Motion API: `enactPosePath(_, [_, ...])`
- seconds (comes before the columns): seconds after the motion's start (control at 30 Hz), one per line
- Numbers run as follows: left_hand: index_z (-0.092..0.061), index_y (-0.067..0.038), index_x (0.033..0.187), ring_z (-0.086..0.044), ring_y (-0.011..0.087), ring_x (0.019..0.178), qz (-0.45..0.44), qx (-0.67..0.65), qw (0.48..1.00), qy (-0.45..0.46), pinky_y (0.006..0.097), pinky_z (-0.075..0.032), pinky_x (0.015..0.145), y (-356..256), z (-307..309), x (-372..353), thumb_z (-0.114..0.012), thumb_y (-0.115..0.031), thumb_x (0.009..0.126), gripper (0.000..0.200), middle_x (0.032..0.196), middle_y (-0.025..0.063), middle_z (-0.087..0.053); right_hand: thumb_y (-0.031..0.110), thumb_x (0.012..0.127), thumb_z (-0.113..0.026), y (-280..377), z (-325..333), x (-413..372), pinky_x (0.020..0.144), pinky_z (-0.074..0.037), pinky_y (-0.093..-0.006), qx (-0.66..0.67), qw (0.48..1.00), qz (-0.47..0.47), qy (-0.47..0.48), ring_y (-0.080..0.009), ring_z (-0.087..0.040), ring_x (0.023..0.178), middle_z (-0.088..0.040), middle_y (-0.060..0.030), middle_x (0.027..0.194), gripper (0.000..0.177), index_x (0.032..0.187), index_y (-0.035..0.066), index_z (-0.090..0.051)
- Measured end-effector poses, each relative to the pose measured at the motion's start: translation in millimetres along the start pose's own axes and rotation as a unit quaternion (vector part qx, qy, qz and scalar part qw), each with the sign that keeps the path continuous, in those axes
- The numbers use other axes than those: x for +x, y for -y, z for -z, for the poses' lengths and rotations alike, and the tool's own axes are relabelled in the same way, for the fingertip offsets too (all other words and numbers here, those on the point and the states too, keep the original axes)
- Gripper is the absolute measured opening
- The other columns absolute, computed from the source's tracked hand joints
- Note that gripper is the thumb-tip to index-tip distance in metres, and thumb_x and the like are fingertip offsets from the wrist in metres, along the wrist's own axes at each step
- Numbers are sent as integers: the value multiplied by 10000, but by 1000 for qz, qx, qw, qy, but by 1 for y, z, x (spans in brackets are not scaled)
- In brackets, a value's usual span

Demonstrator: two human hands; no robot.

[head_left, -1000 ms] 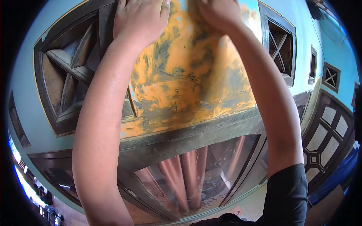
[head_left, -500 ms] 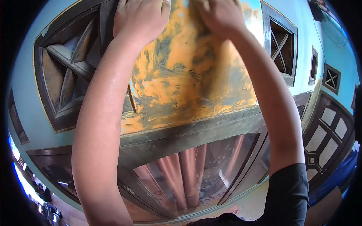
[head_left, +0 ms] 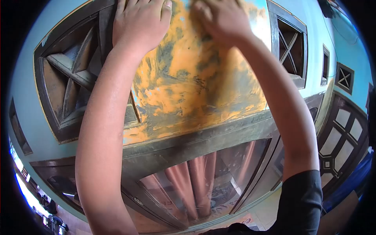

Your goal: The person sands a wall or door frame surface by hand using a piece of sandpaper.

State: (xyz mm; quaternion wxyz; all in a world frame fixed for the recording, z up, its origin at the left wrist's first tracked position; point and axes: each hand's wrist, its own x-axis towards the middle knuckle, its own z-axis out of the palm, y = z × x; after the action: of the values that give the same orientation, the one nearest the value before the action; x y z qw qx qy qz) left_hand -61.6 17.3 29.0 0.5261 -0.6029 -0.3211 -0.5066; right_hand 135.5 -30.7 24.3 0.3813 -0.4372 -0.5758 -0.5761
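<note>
Both my arms reach up to a wall panel (head_left: 188, 90) covered in patchy orange and dark smears. Near the top edge of the view, my left hand (head_left: 143, 21) lies against the panel's left side, by the dark window frame, fingers stretched and thumb apart. My right hand (head_left: 227, 21) presses on the upper right of the panel. It is somewhat blurred, with its fingers bent inward. Anything under its palm is hidden, and the upper fingers of both hands are partly cut off.
A dark wooden window with crossed bars (head_left: 72, 70) is on the left, and a smaller barred window (head_left: 290, 51) on the right. Below the panel runs a wooden beam (head_left: 196, 137) over glass with pink curtains (head_left: 196, 180). A paned door (head_left: 338, 137) stands far right.
My right hand has shifted slightly left and down on the panel. My left hand sits a little lower and further left in view, its thumb more visible. The view has tilted slightly.
</note>
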Motion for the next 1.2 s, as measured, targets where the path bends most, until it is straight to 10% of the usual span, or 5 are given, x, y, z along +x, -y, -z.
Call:
enactPosePath(0.43, [-286,-64,1613,-170,276,1578,21,-11,999,43,437,-97,1308,-11,26,-5,-281,-336,1104,577,1698,103,-239,467,1057,-356,-25,10,-50,1269,-42,-580,-49,992,87,77,-367,-65,1590,-126,-119,1727,654,1657,254,-207])
enactPosePath(0.57, [-287,-64,1611,-174,276,1577,19,-11,999,34,440,-95,1308,-10,19,-5,-282,-337,1104,577,1696,105,-242,328,1072,-354,-47,-8,-48,1263,-166,-490,-5,990,-105,-93,-372,-191,1568,-283,-158,1680,555,1591,135,-392])
enactPosePath(0.77, [-271,-60,1616,-167,276,1579,19,12,999,32,441,-91,1309,-8,13,-4,-295,-335,1102,584,1697,112,-235,457,1020,-474,-13,-3,-104,1235,-173,-643,50,989,136,7,-363,-344,1508,-355,-50,1656,563,1570,354,-412])
enactPosePath(0.9, [-239,-51,1624,-150,290,1583,-18,31,998,43,442,-81,1310,-20,21,-17,-307,-316,1097,593,1701,130,-214,316,1063,-376,-47,-4,-68,1251,-189,-496,-49,992,-82,-84,-392,-237,1545,-296,-182,1666,556,1586,127,-391])
enactPosePath(1.2, [-345,-133,1609,-232,354,1560,-121,-74,981,134,583,-147,1251,-26,35,-163,-452,-415,1004,676,1690,115,-269,491,1022,-454,-34,-9,-113,1235,-181,-623,31,998,33,-52,-363,-319,1524,-364,-103,1650,502,1519,435,-480])
